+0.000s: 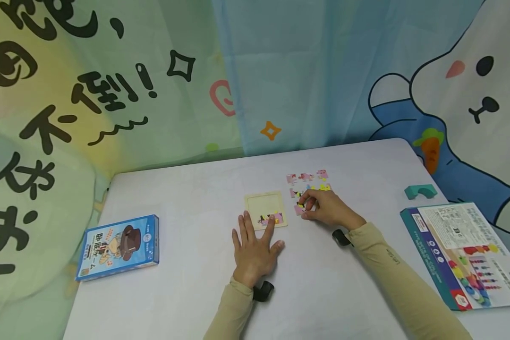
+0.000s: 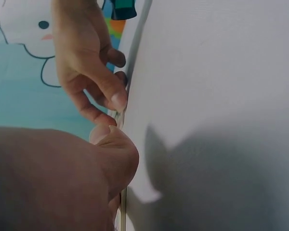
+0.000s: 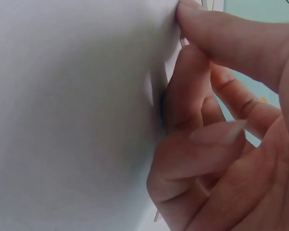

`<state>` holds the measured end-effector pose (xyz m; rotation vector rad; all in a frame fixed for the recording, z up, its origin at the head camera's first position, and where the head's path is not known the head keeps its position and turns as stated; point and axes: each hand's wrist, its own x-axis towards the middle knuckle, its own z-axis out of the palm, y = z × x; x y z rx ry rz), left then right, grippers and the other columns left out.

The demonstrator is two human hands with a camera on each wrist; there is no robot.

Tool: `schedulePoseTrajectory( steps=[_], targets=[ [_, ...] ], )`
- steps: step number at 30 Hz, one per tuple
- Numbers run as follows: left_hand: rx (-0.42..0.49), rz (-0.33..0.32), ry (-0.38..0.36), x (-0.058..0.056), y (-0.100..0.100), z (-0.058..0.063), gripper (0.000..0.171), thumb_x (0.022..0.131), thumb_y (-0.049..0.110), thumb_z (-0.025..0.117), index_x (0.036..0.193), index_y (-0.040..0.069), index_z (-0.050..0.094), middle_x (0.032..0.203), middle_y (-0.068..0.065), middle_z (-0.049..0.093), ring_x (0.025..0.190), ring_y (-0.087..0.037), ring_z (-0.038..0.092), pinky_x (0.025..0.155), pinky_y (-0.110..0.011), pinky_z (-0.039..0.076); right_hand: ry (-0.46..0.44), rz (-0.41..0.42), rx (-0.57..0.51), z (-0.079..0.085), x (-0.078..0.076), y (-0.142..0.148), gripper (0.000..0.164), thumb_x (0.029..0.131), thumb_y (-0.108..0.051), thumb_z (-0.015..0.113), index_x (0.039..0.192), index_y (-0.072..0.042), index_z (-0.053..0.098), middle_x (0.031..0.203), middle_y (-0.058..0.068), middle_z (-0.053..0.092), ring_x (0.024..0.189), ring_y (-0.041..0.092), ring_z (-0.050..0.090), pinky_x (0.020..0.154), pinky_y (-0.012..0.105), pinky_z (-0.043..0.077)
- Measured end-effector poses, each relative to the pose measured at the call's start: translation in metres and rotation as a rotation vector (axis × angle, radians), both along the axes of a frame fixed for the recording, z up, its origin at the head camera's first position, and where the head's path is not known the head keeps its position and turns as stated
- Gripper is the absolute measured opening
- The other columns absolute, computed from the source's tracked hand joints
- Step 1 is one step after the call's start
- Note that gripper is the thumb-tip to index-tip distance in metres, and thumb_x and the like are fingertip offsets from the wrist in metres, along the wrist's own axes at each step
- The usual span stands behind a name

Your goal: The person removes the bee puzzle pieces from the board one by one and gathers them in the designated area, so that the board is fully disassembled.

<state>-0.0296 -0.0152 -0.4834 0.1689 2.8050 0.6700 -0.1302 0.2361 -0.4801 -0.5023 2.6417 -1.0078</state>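
Note:
A shallow square wooden puzzle tray (image 1: 263,202) lies near the middle of the table. Along its lower edge, inside, sit joined jigsaw pieces (image 1: 278,218) in pink, yellow and black. My left hand (image 1: 255,252) rests on the tray's lower edge and those pieces, fingers spread and straight. Right of the tray, my right hand (image 1: 329,208) pinches a pink jigsaw piece (image 1: 299,209) at the table surface between thumb and index finger; the fingers partly cover it. More loose jigsaw pieces (image 1: 306,177) lie in rows just beyond that hand, some hidden by it.
On the left of the white table (image 1: 187,208) lies a blue box (image 1: 119,245) with a cartoon in a hat. A larger flat box (image 1: 471,255) lies at the right, with a green arch-shaped block (image 1: 420,191) behind it. A printed curtain (image 1: 289,75) hangs behind.

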Motion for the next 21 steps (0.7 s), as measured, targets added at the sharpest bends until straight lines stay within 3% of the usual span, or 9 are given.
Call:
schedulePoseTrajectory(
  steps=[12, 21],
  targets=[
    [-0.022, 0.019, 0.002, -0.007, 0.003, -0.01, 0.068, 0.106, 0.057, 0.051, 0.168, 0.035, 0.033, 0.175, -0.03, -0.009, 0.164, -0.049, -0.009, 0.128, -0.07, 0.003, 0.012, -0.018, -0.041, 0.003, 0.0, 0.001, 0.029, 0.09, -0.015, 0.087, 0.114, -0.007, 0.073, 0.088, 0.003, 0.07, 0.072, 0.011, 0.061, 0.07, 0.028, 0.05],
    [0.017, 0.025, 0.028, -0.005, 0.005, -0.008, 0.067, 0.105, 0.055, 0.055, 0.165, 0.031, 0.039, 0.173, -0.037, -0.004, 0.162, -0.055, -0.004, 0.125, -0.074, 0.006, 0.01, -0.001, -0.129, 0.017, -0.013, -0.024, 0.021, 0.093, -0.012, 0.081, 0.113, -0.007, 0.075, 0.092, 0.006, 0.071, 0.069, 0.013, 0.061, 0.066, 0.027, 0.05]
  ],
)
